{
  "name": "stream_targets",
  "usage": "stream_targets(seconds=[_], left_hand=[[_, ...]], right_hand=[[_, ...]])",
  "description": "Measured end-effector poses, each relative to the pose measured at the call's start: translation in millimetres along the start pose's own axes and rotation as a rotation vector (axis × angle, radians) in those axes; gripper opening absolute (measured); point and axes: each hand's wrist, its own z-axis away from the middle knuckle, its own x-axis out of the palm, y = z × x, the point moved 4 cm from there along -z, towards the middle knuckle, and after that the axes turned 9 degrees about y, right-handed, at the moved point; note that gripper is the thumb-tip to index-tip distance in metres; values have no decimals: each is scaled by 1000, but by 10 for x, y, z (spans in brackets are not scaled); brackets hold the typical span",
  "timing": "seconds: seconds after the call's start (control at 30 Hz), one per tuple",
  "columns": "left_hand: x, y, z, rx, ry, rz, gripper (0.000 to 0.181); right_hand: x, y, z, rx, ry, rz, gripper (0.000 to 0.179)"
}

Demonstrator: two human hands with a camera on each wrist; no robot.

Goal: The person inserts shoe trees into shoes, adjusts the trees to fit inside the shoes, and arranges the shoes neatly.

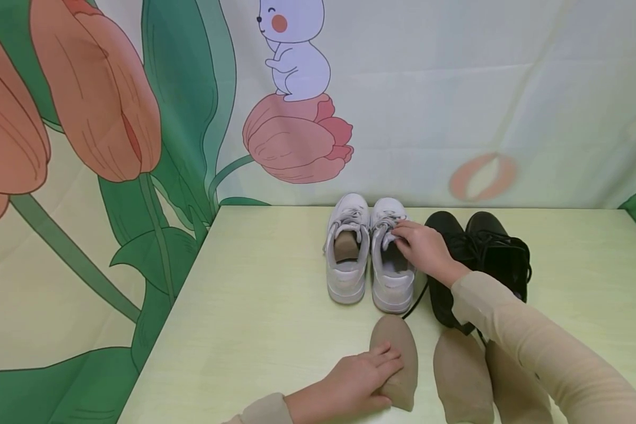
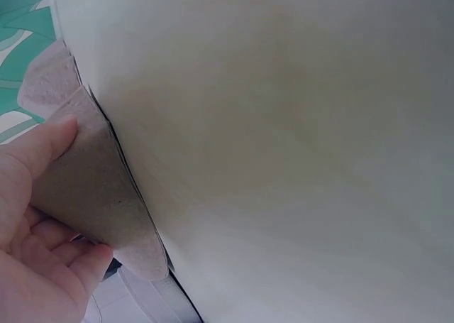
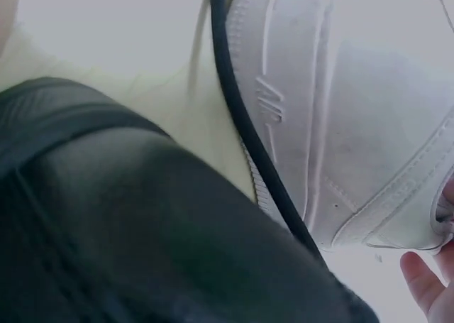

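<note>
My left hand point(image 1: 355, 380) holds a tan shoe insert point(image 1: 394, 335) on the table, its rounded toe toward the shoes. In the left wrist view, thumb and fingers grip the insert point(image 2: 92, 174) from opposite sides. Further back, my right hand point(image 1: 426, 247) pinches the tongue of the right white sneaker point(image 1: 393, 294), whose inside shows dark and hollow. Beside it, the left white sneaker point(image 1: 347, 288) has a tan insert point(image 1: 346, 246) in its opening. The right wrist view shows the sneaker's side point(image 3: 298, 124) close up, with a few fingertips point(image 3: 422, 280) at the edge.
A pair of black shoes point(image 1: 444, 224) stands right of the sneakers, partly behind my right forearm. One black lace point(image 1: 416, 301) trails toward the white sneaker. Two more tan inserts point(image 1: 462, 377) lie in front of the black shoes. A printed cloth point(image 1: 403, 118) hangs behind the table point(image 1: 254, 294).
</note>
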Motion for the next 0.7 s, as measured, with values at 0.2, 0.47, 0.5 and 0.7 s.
stream_targets(seconds=[0.2,0.47,0.5,0.7], left_hand=[[-16,7,9,-5,-23,12,58],[-67,27,28,8,21,-28,56],[-75,29,30,9,27,-36,56],[-133,64,34,51,70,-90,58]], right_hand=[[-8,15,-32,16,-9,-12,20],[-16,32,-49,33,-14,-22,20],[-15,35,-50,32,-13,-22,20],[-8,41,-52,31,-11,-28,20]])
